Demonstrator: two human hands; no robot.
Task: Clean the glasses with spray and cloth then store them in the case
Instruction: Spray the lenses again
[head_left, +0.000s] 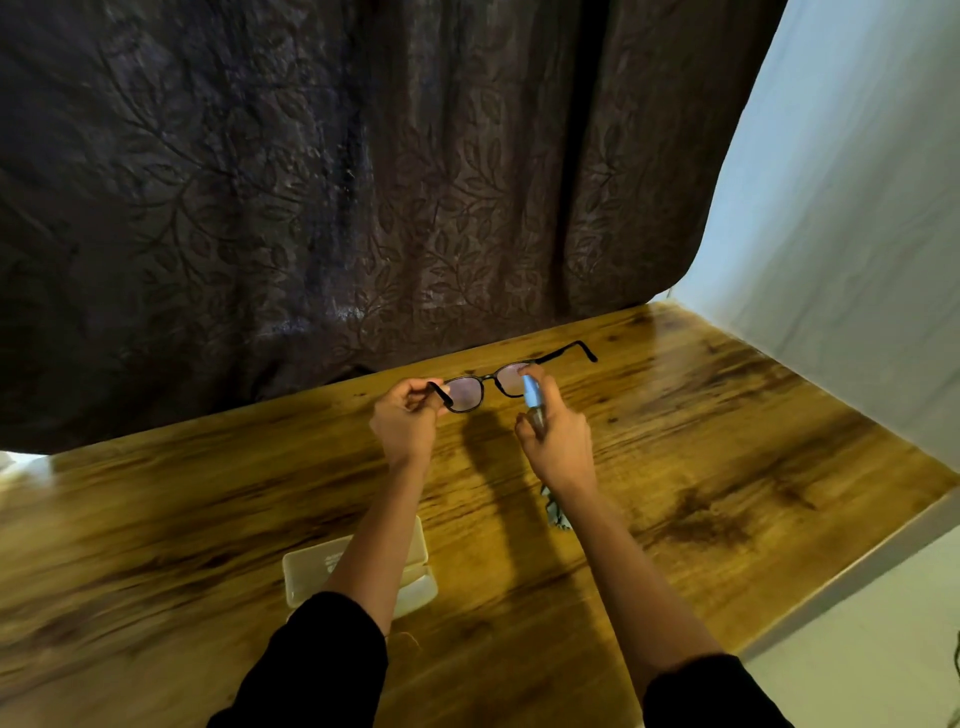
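While the left hand (405, 421) pinches one temple of the black-framed glasses (465, 395) above the wooden surface (727, 467), the right hand (558, 441) grips the small blue spray bottle (530, 392), its nozzle close to one lens. I think a short press is enough. Each lens should get mist, with the frame held steady. The pale case (311, 566) lies nearer the body.
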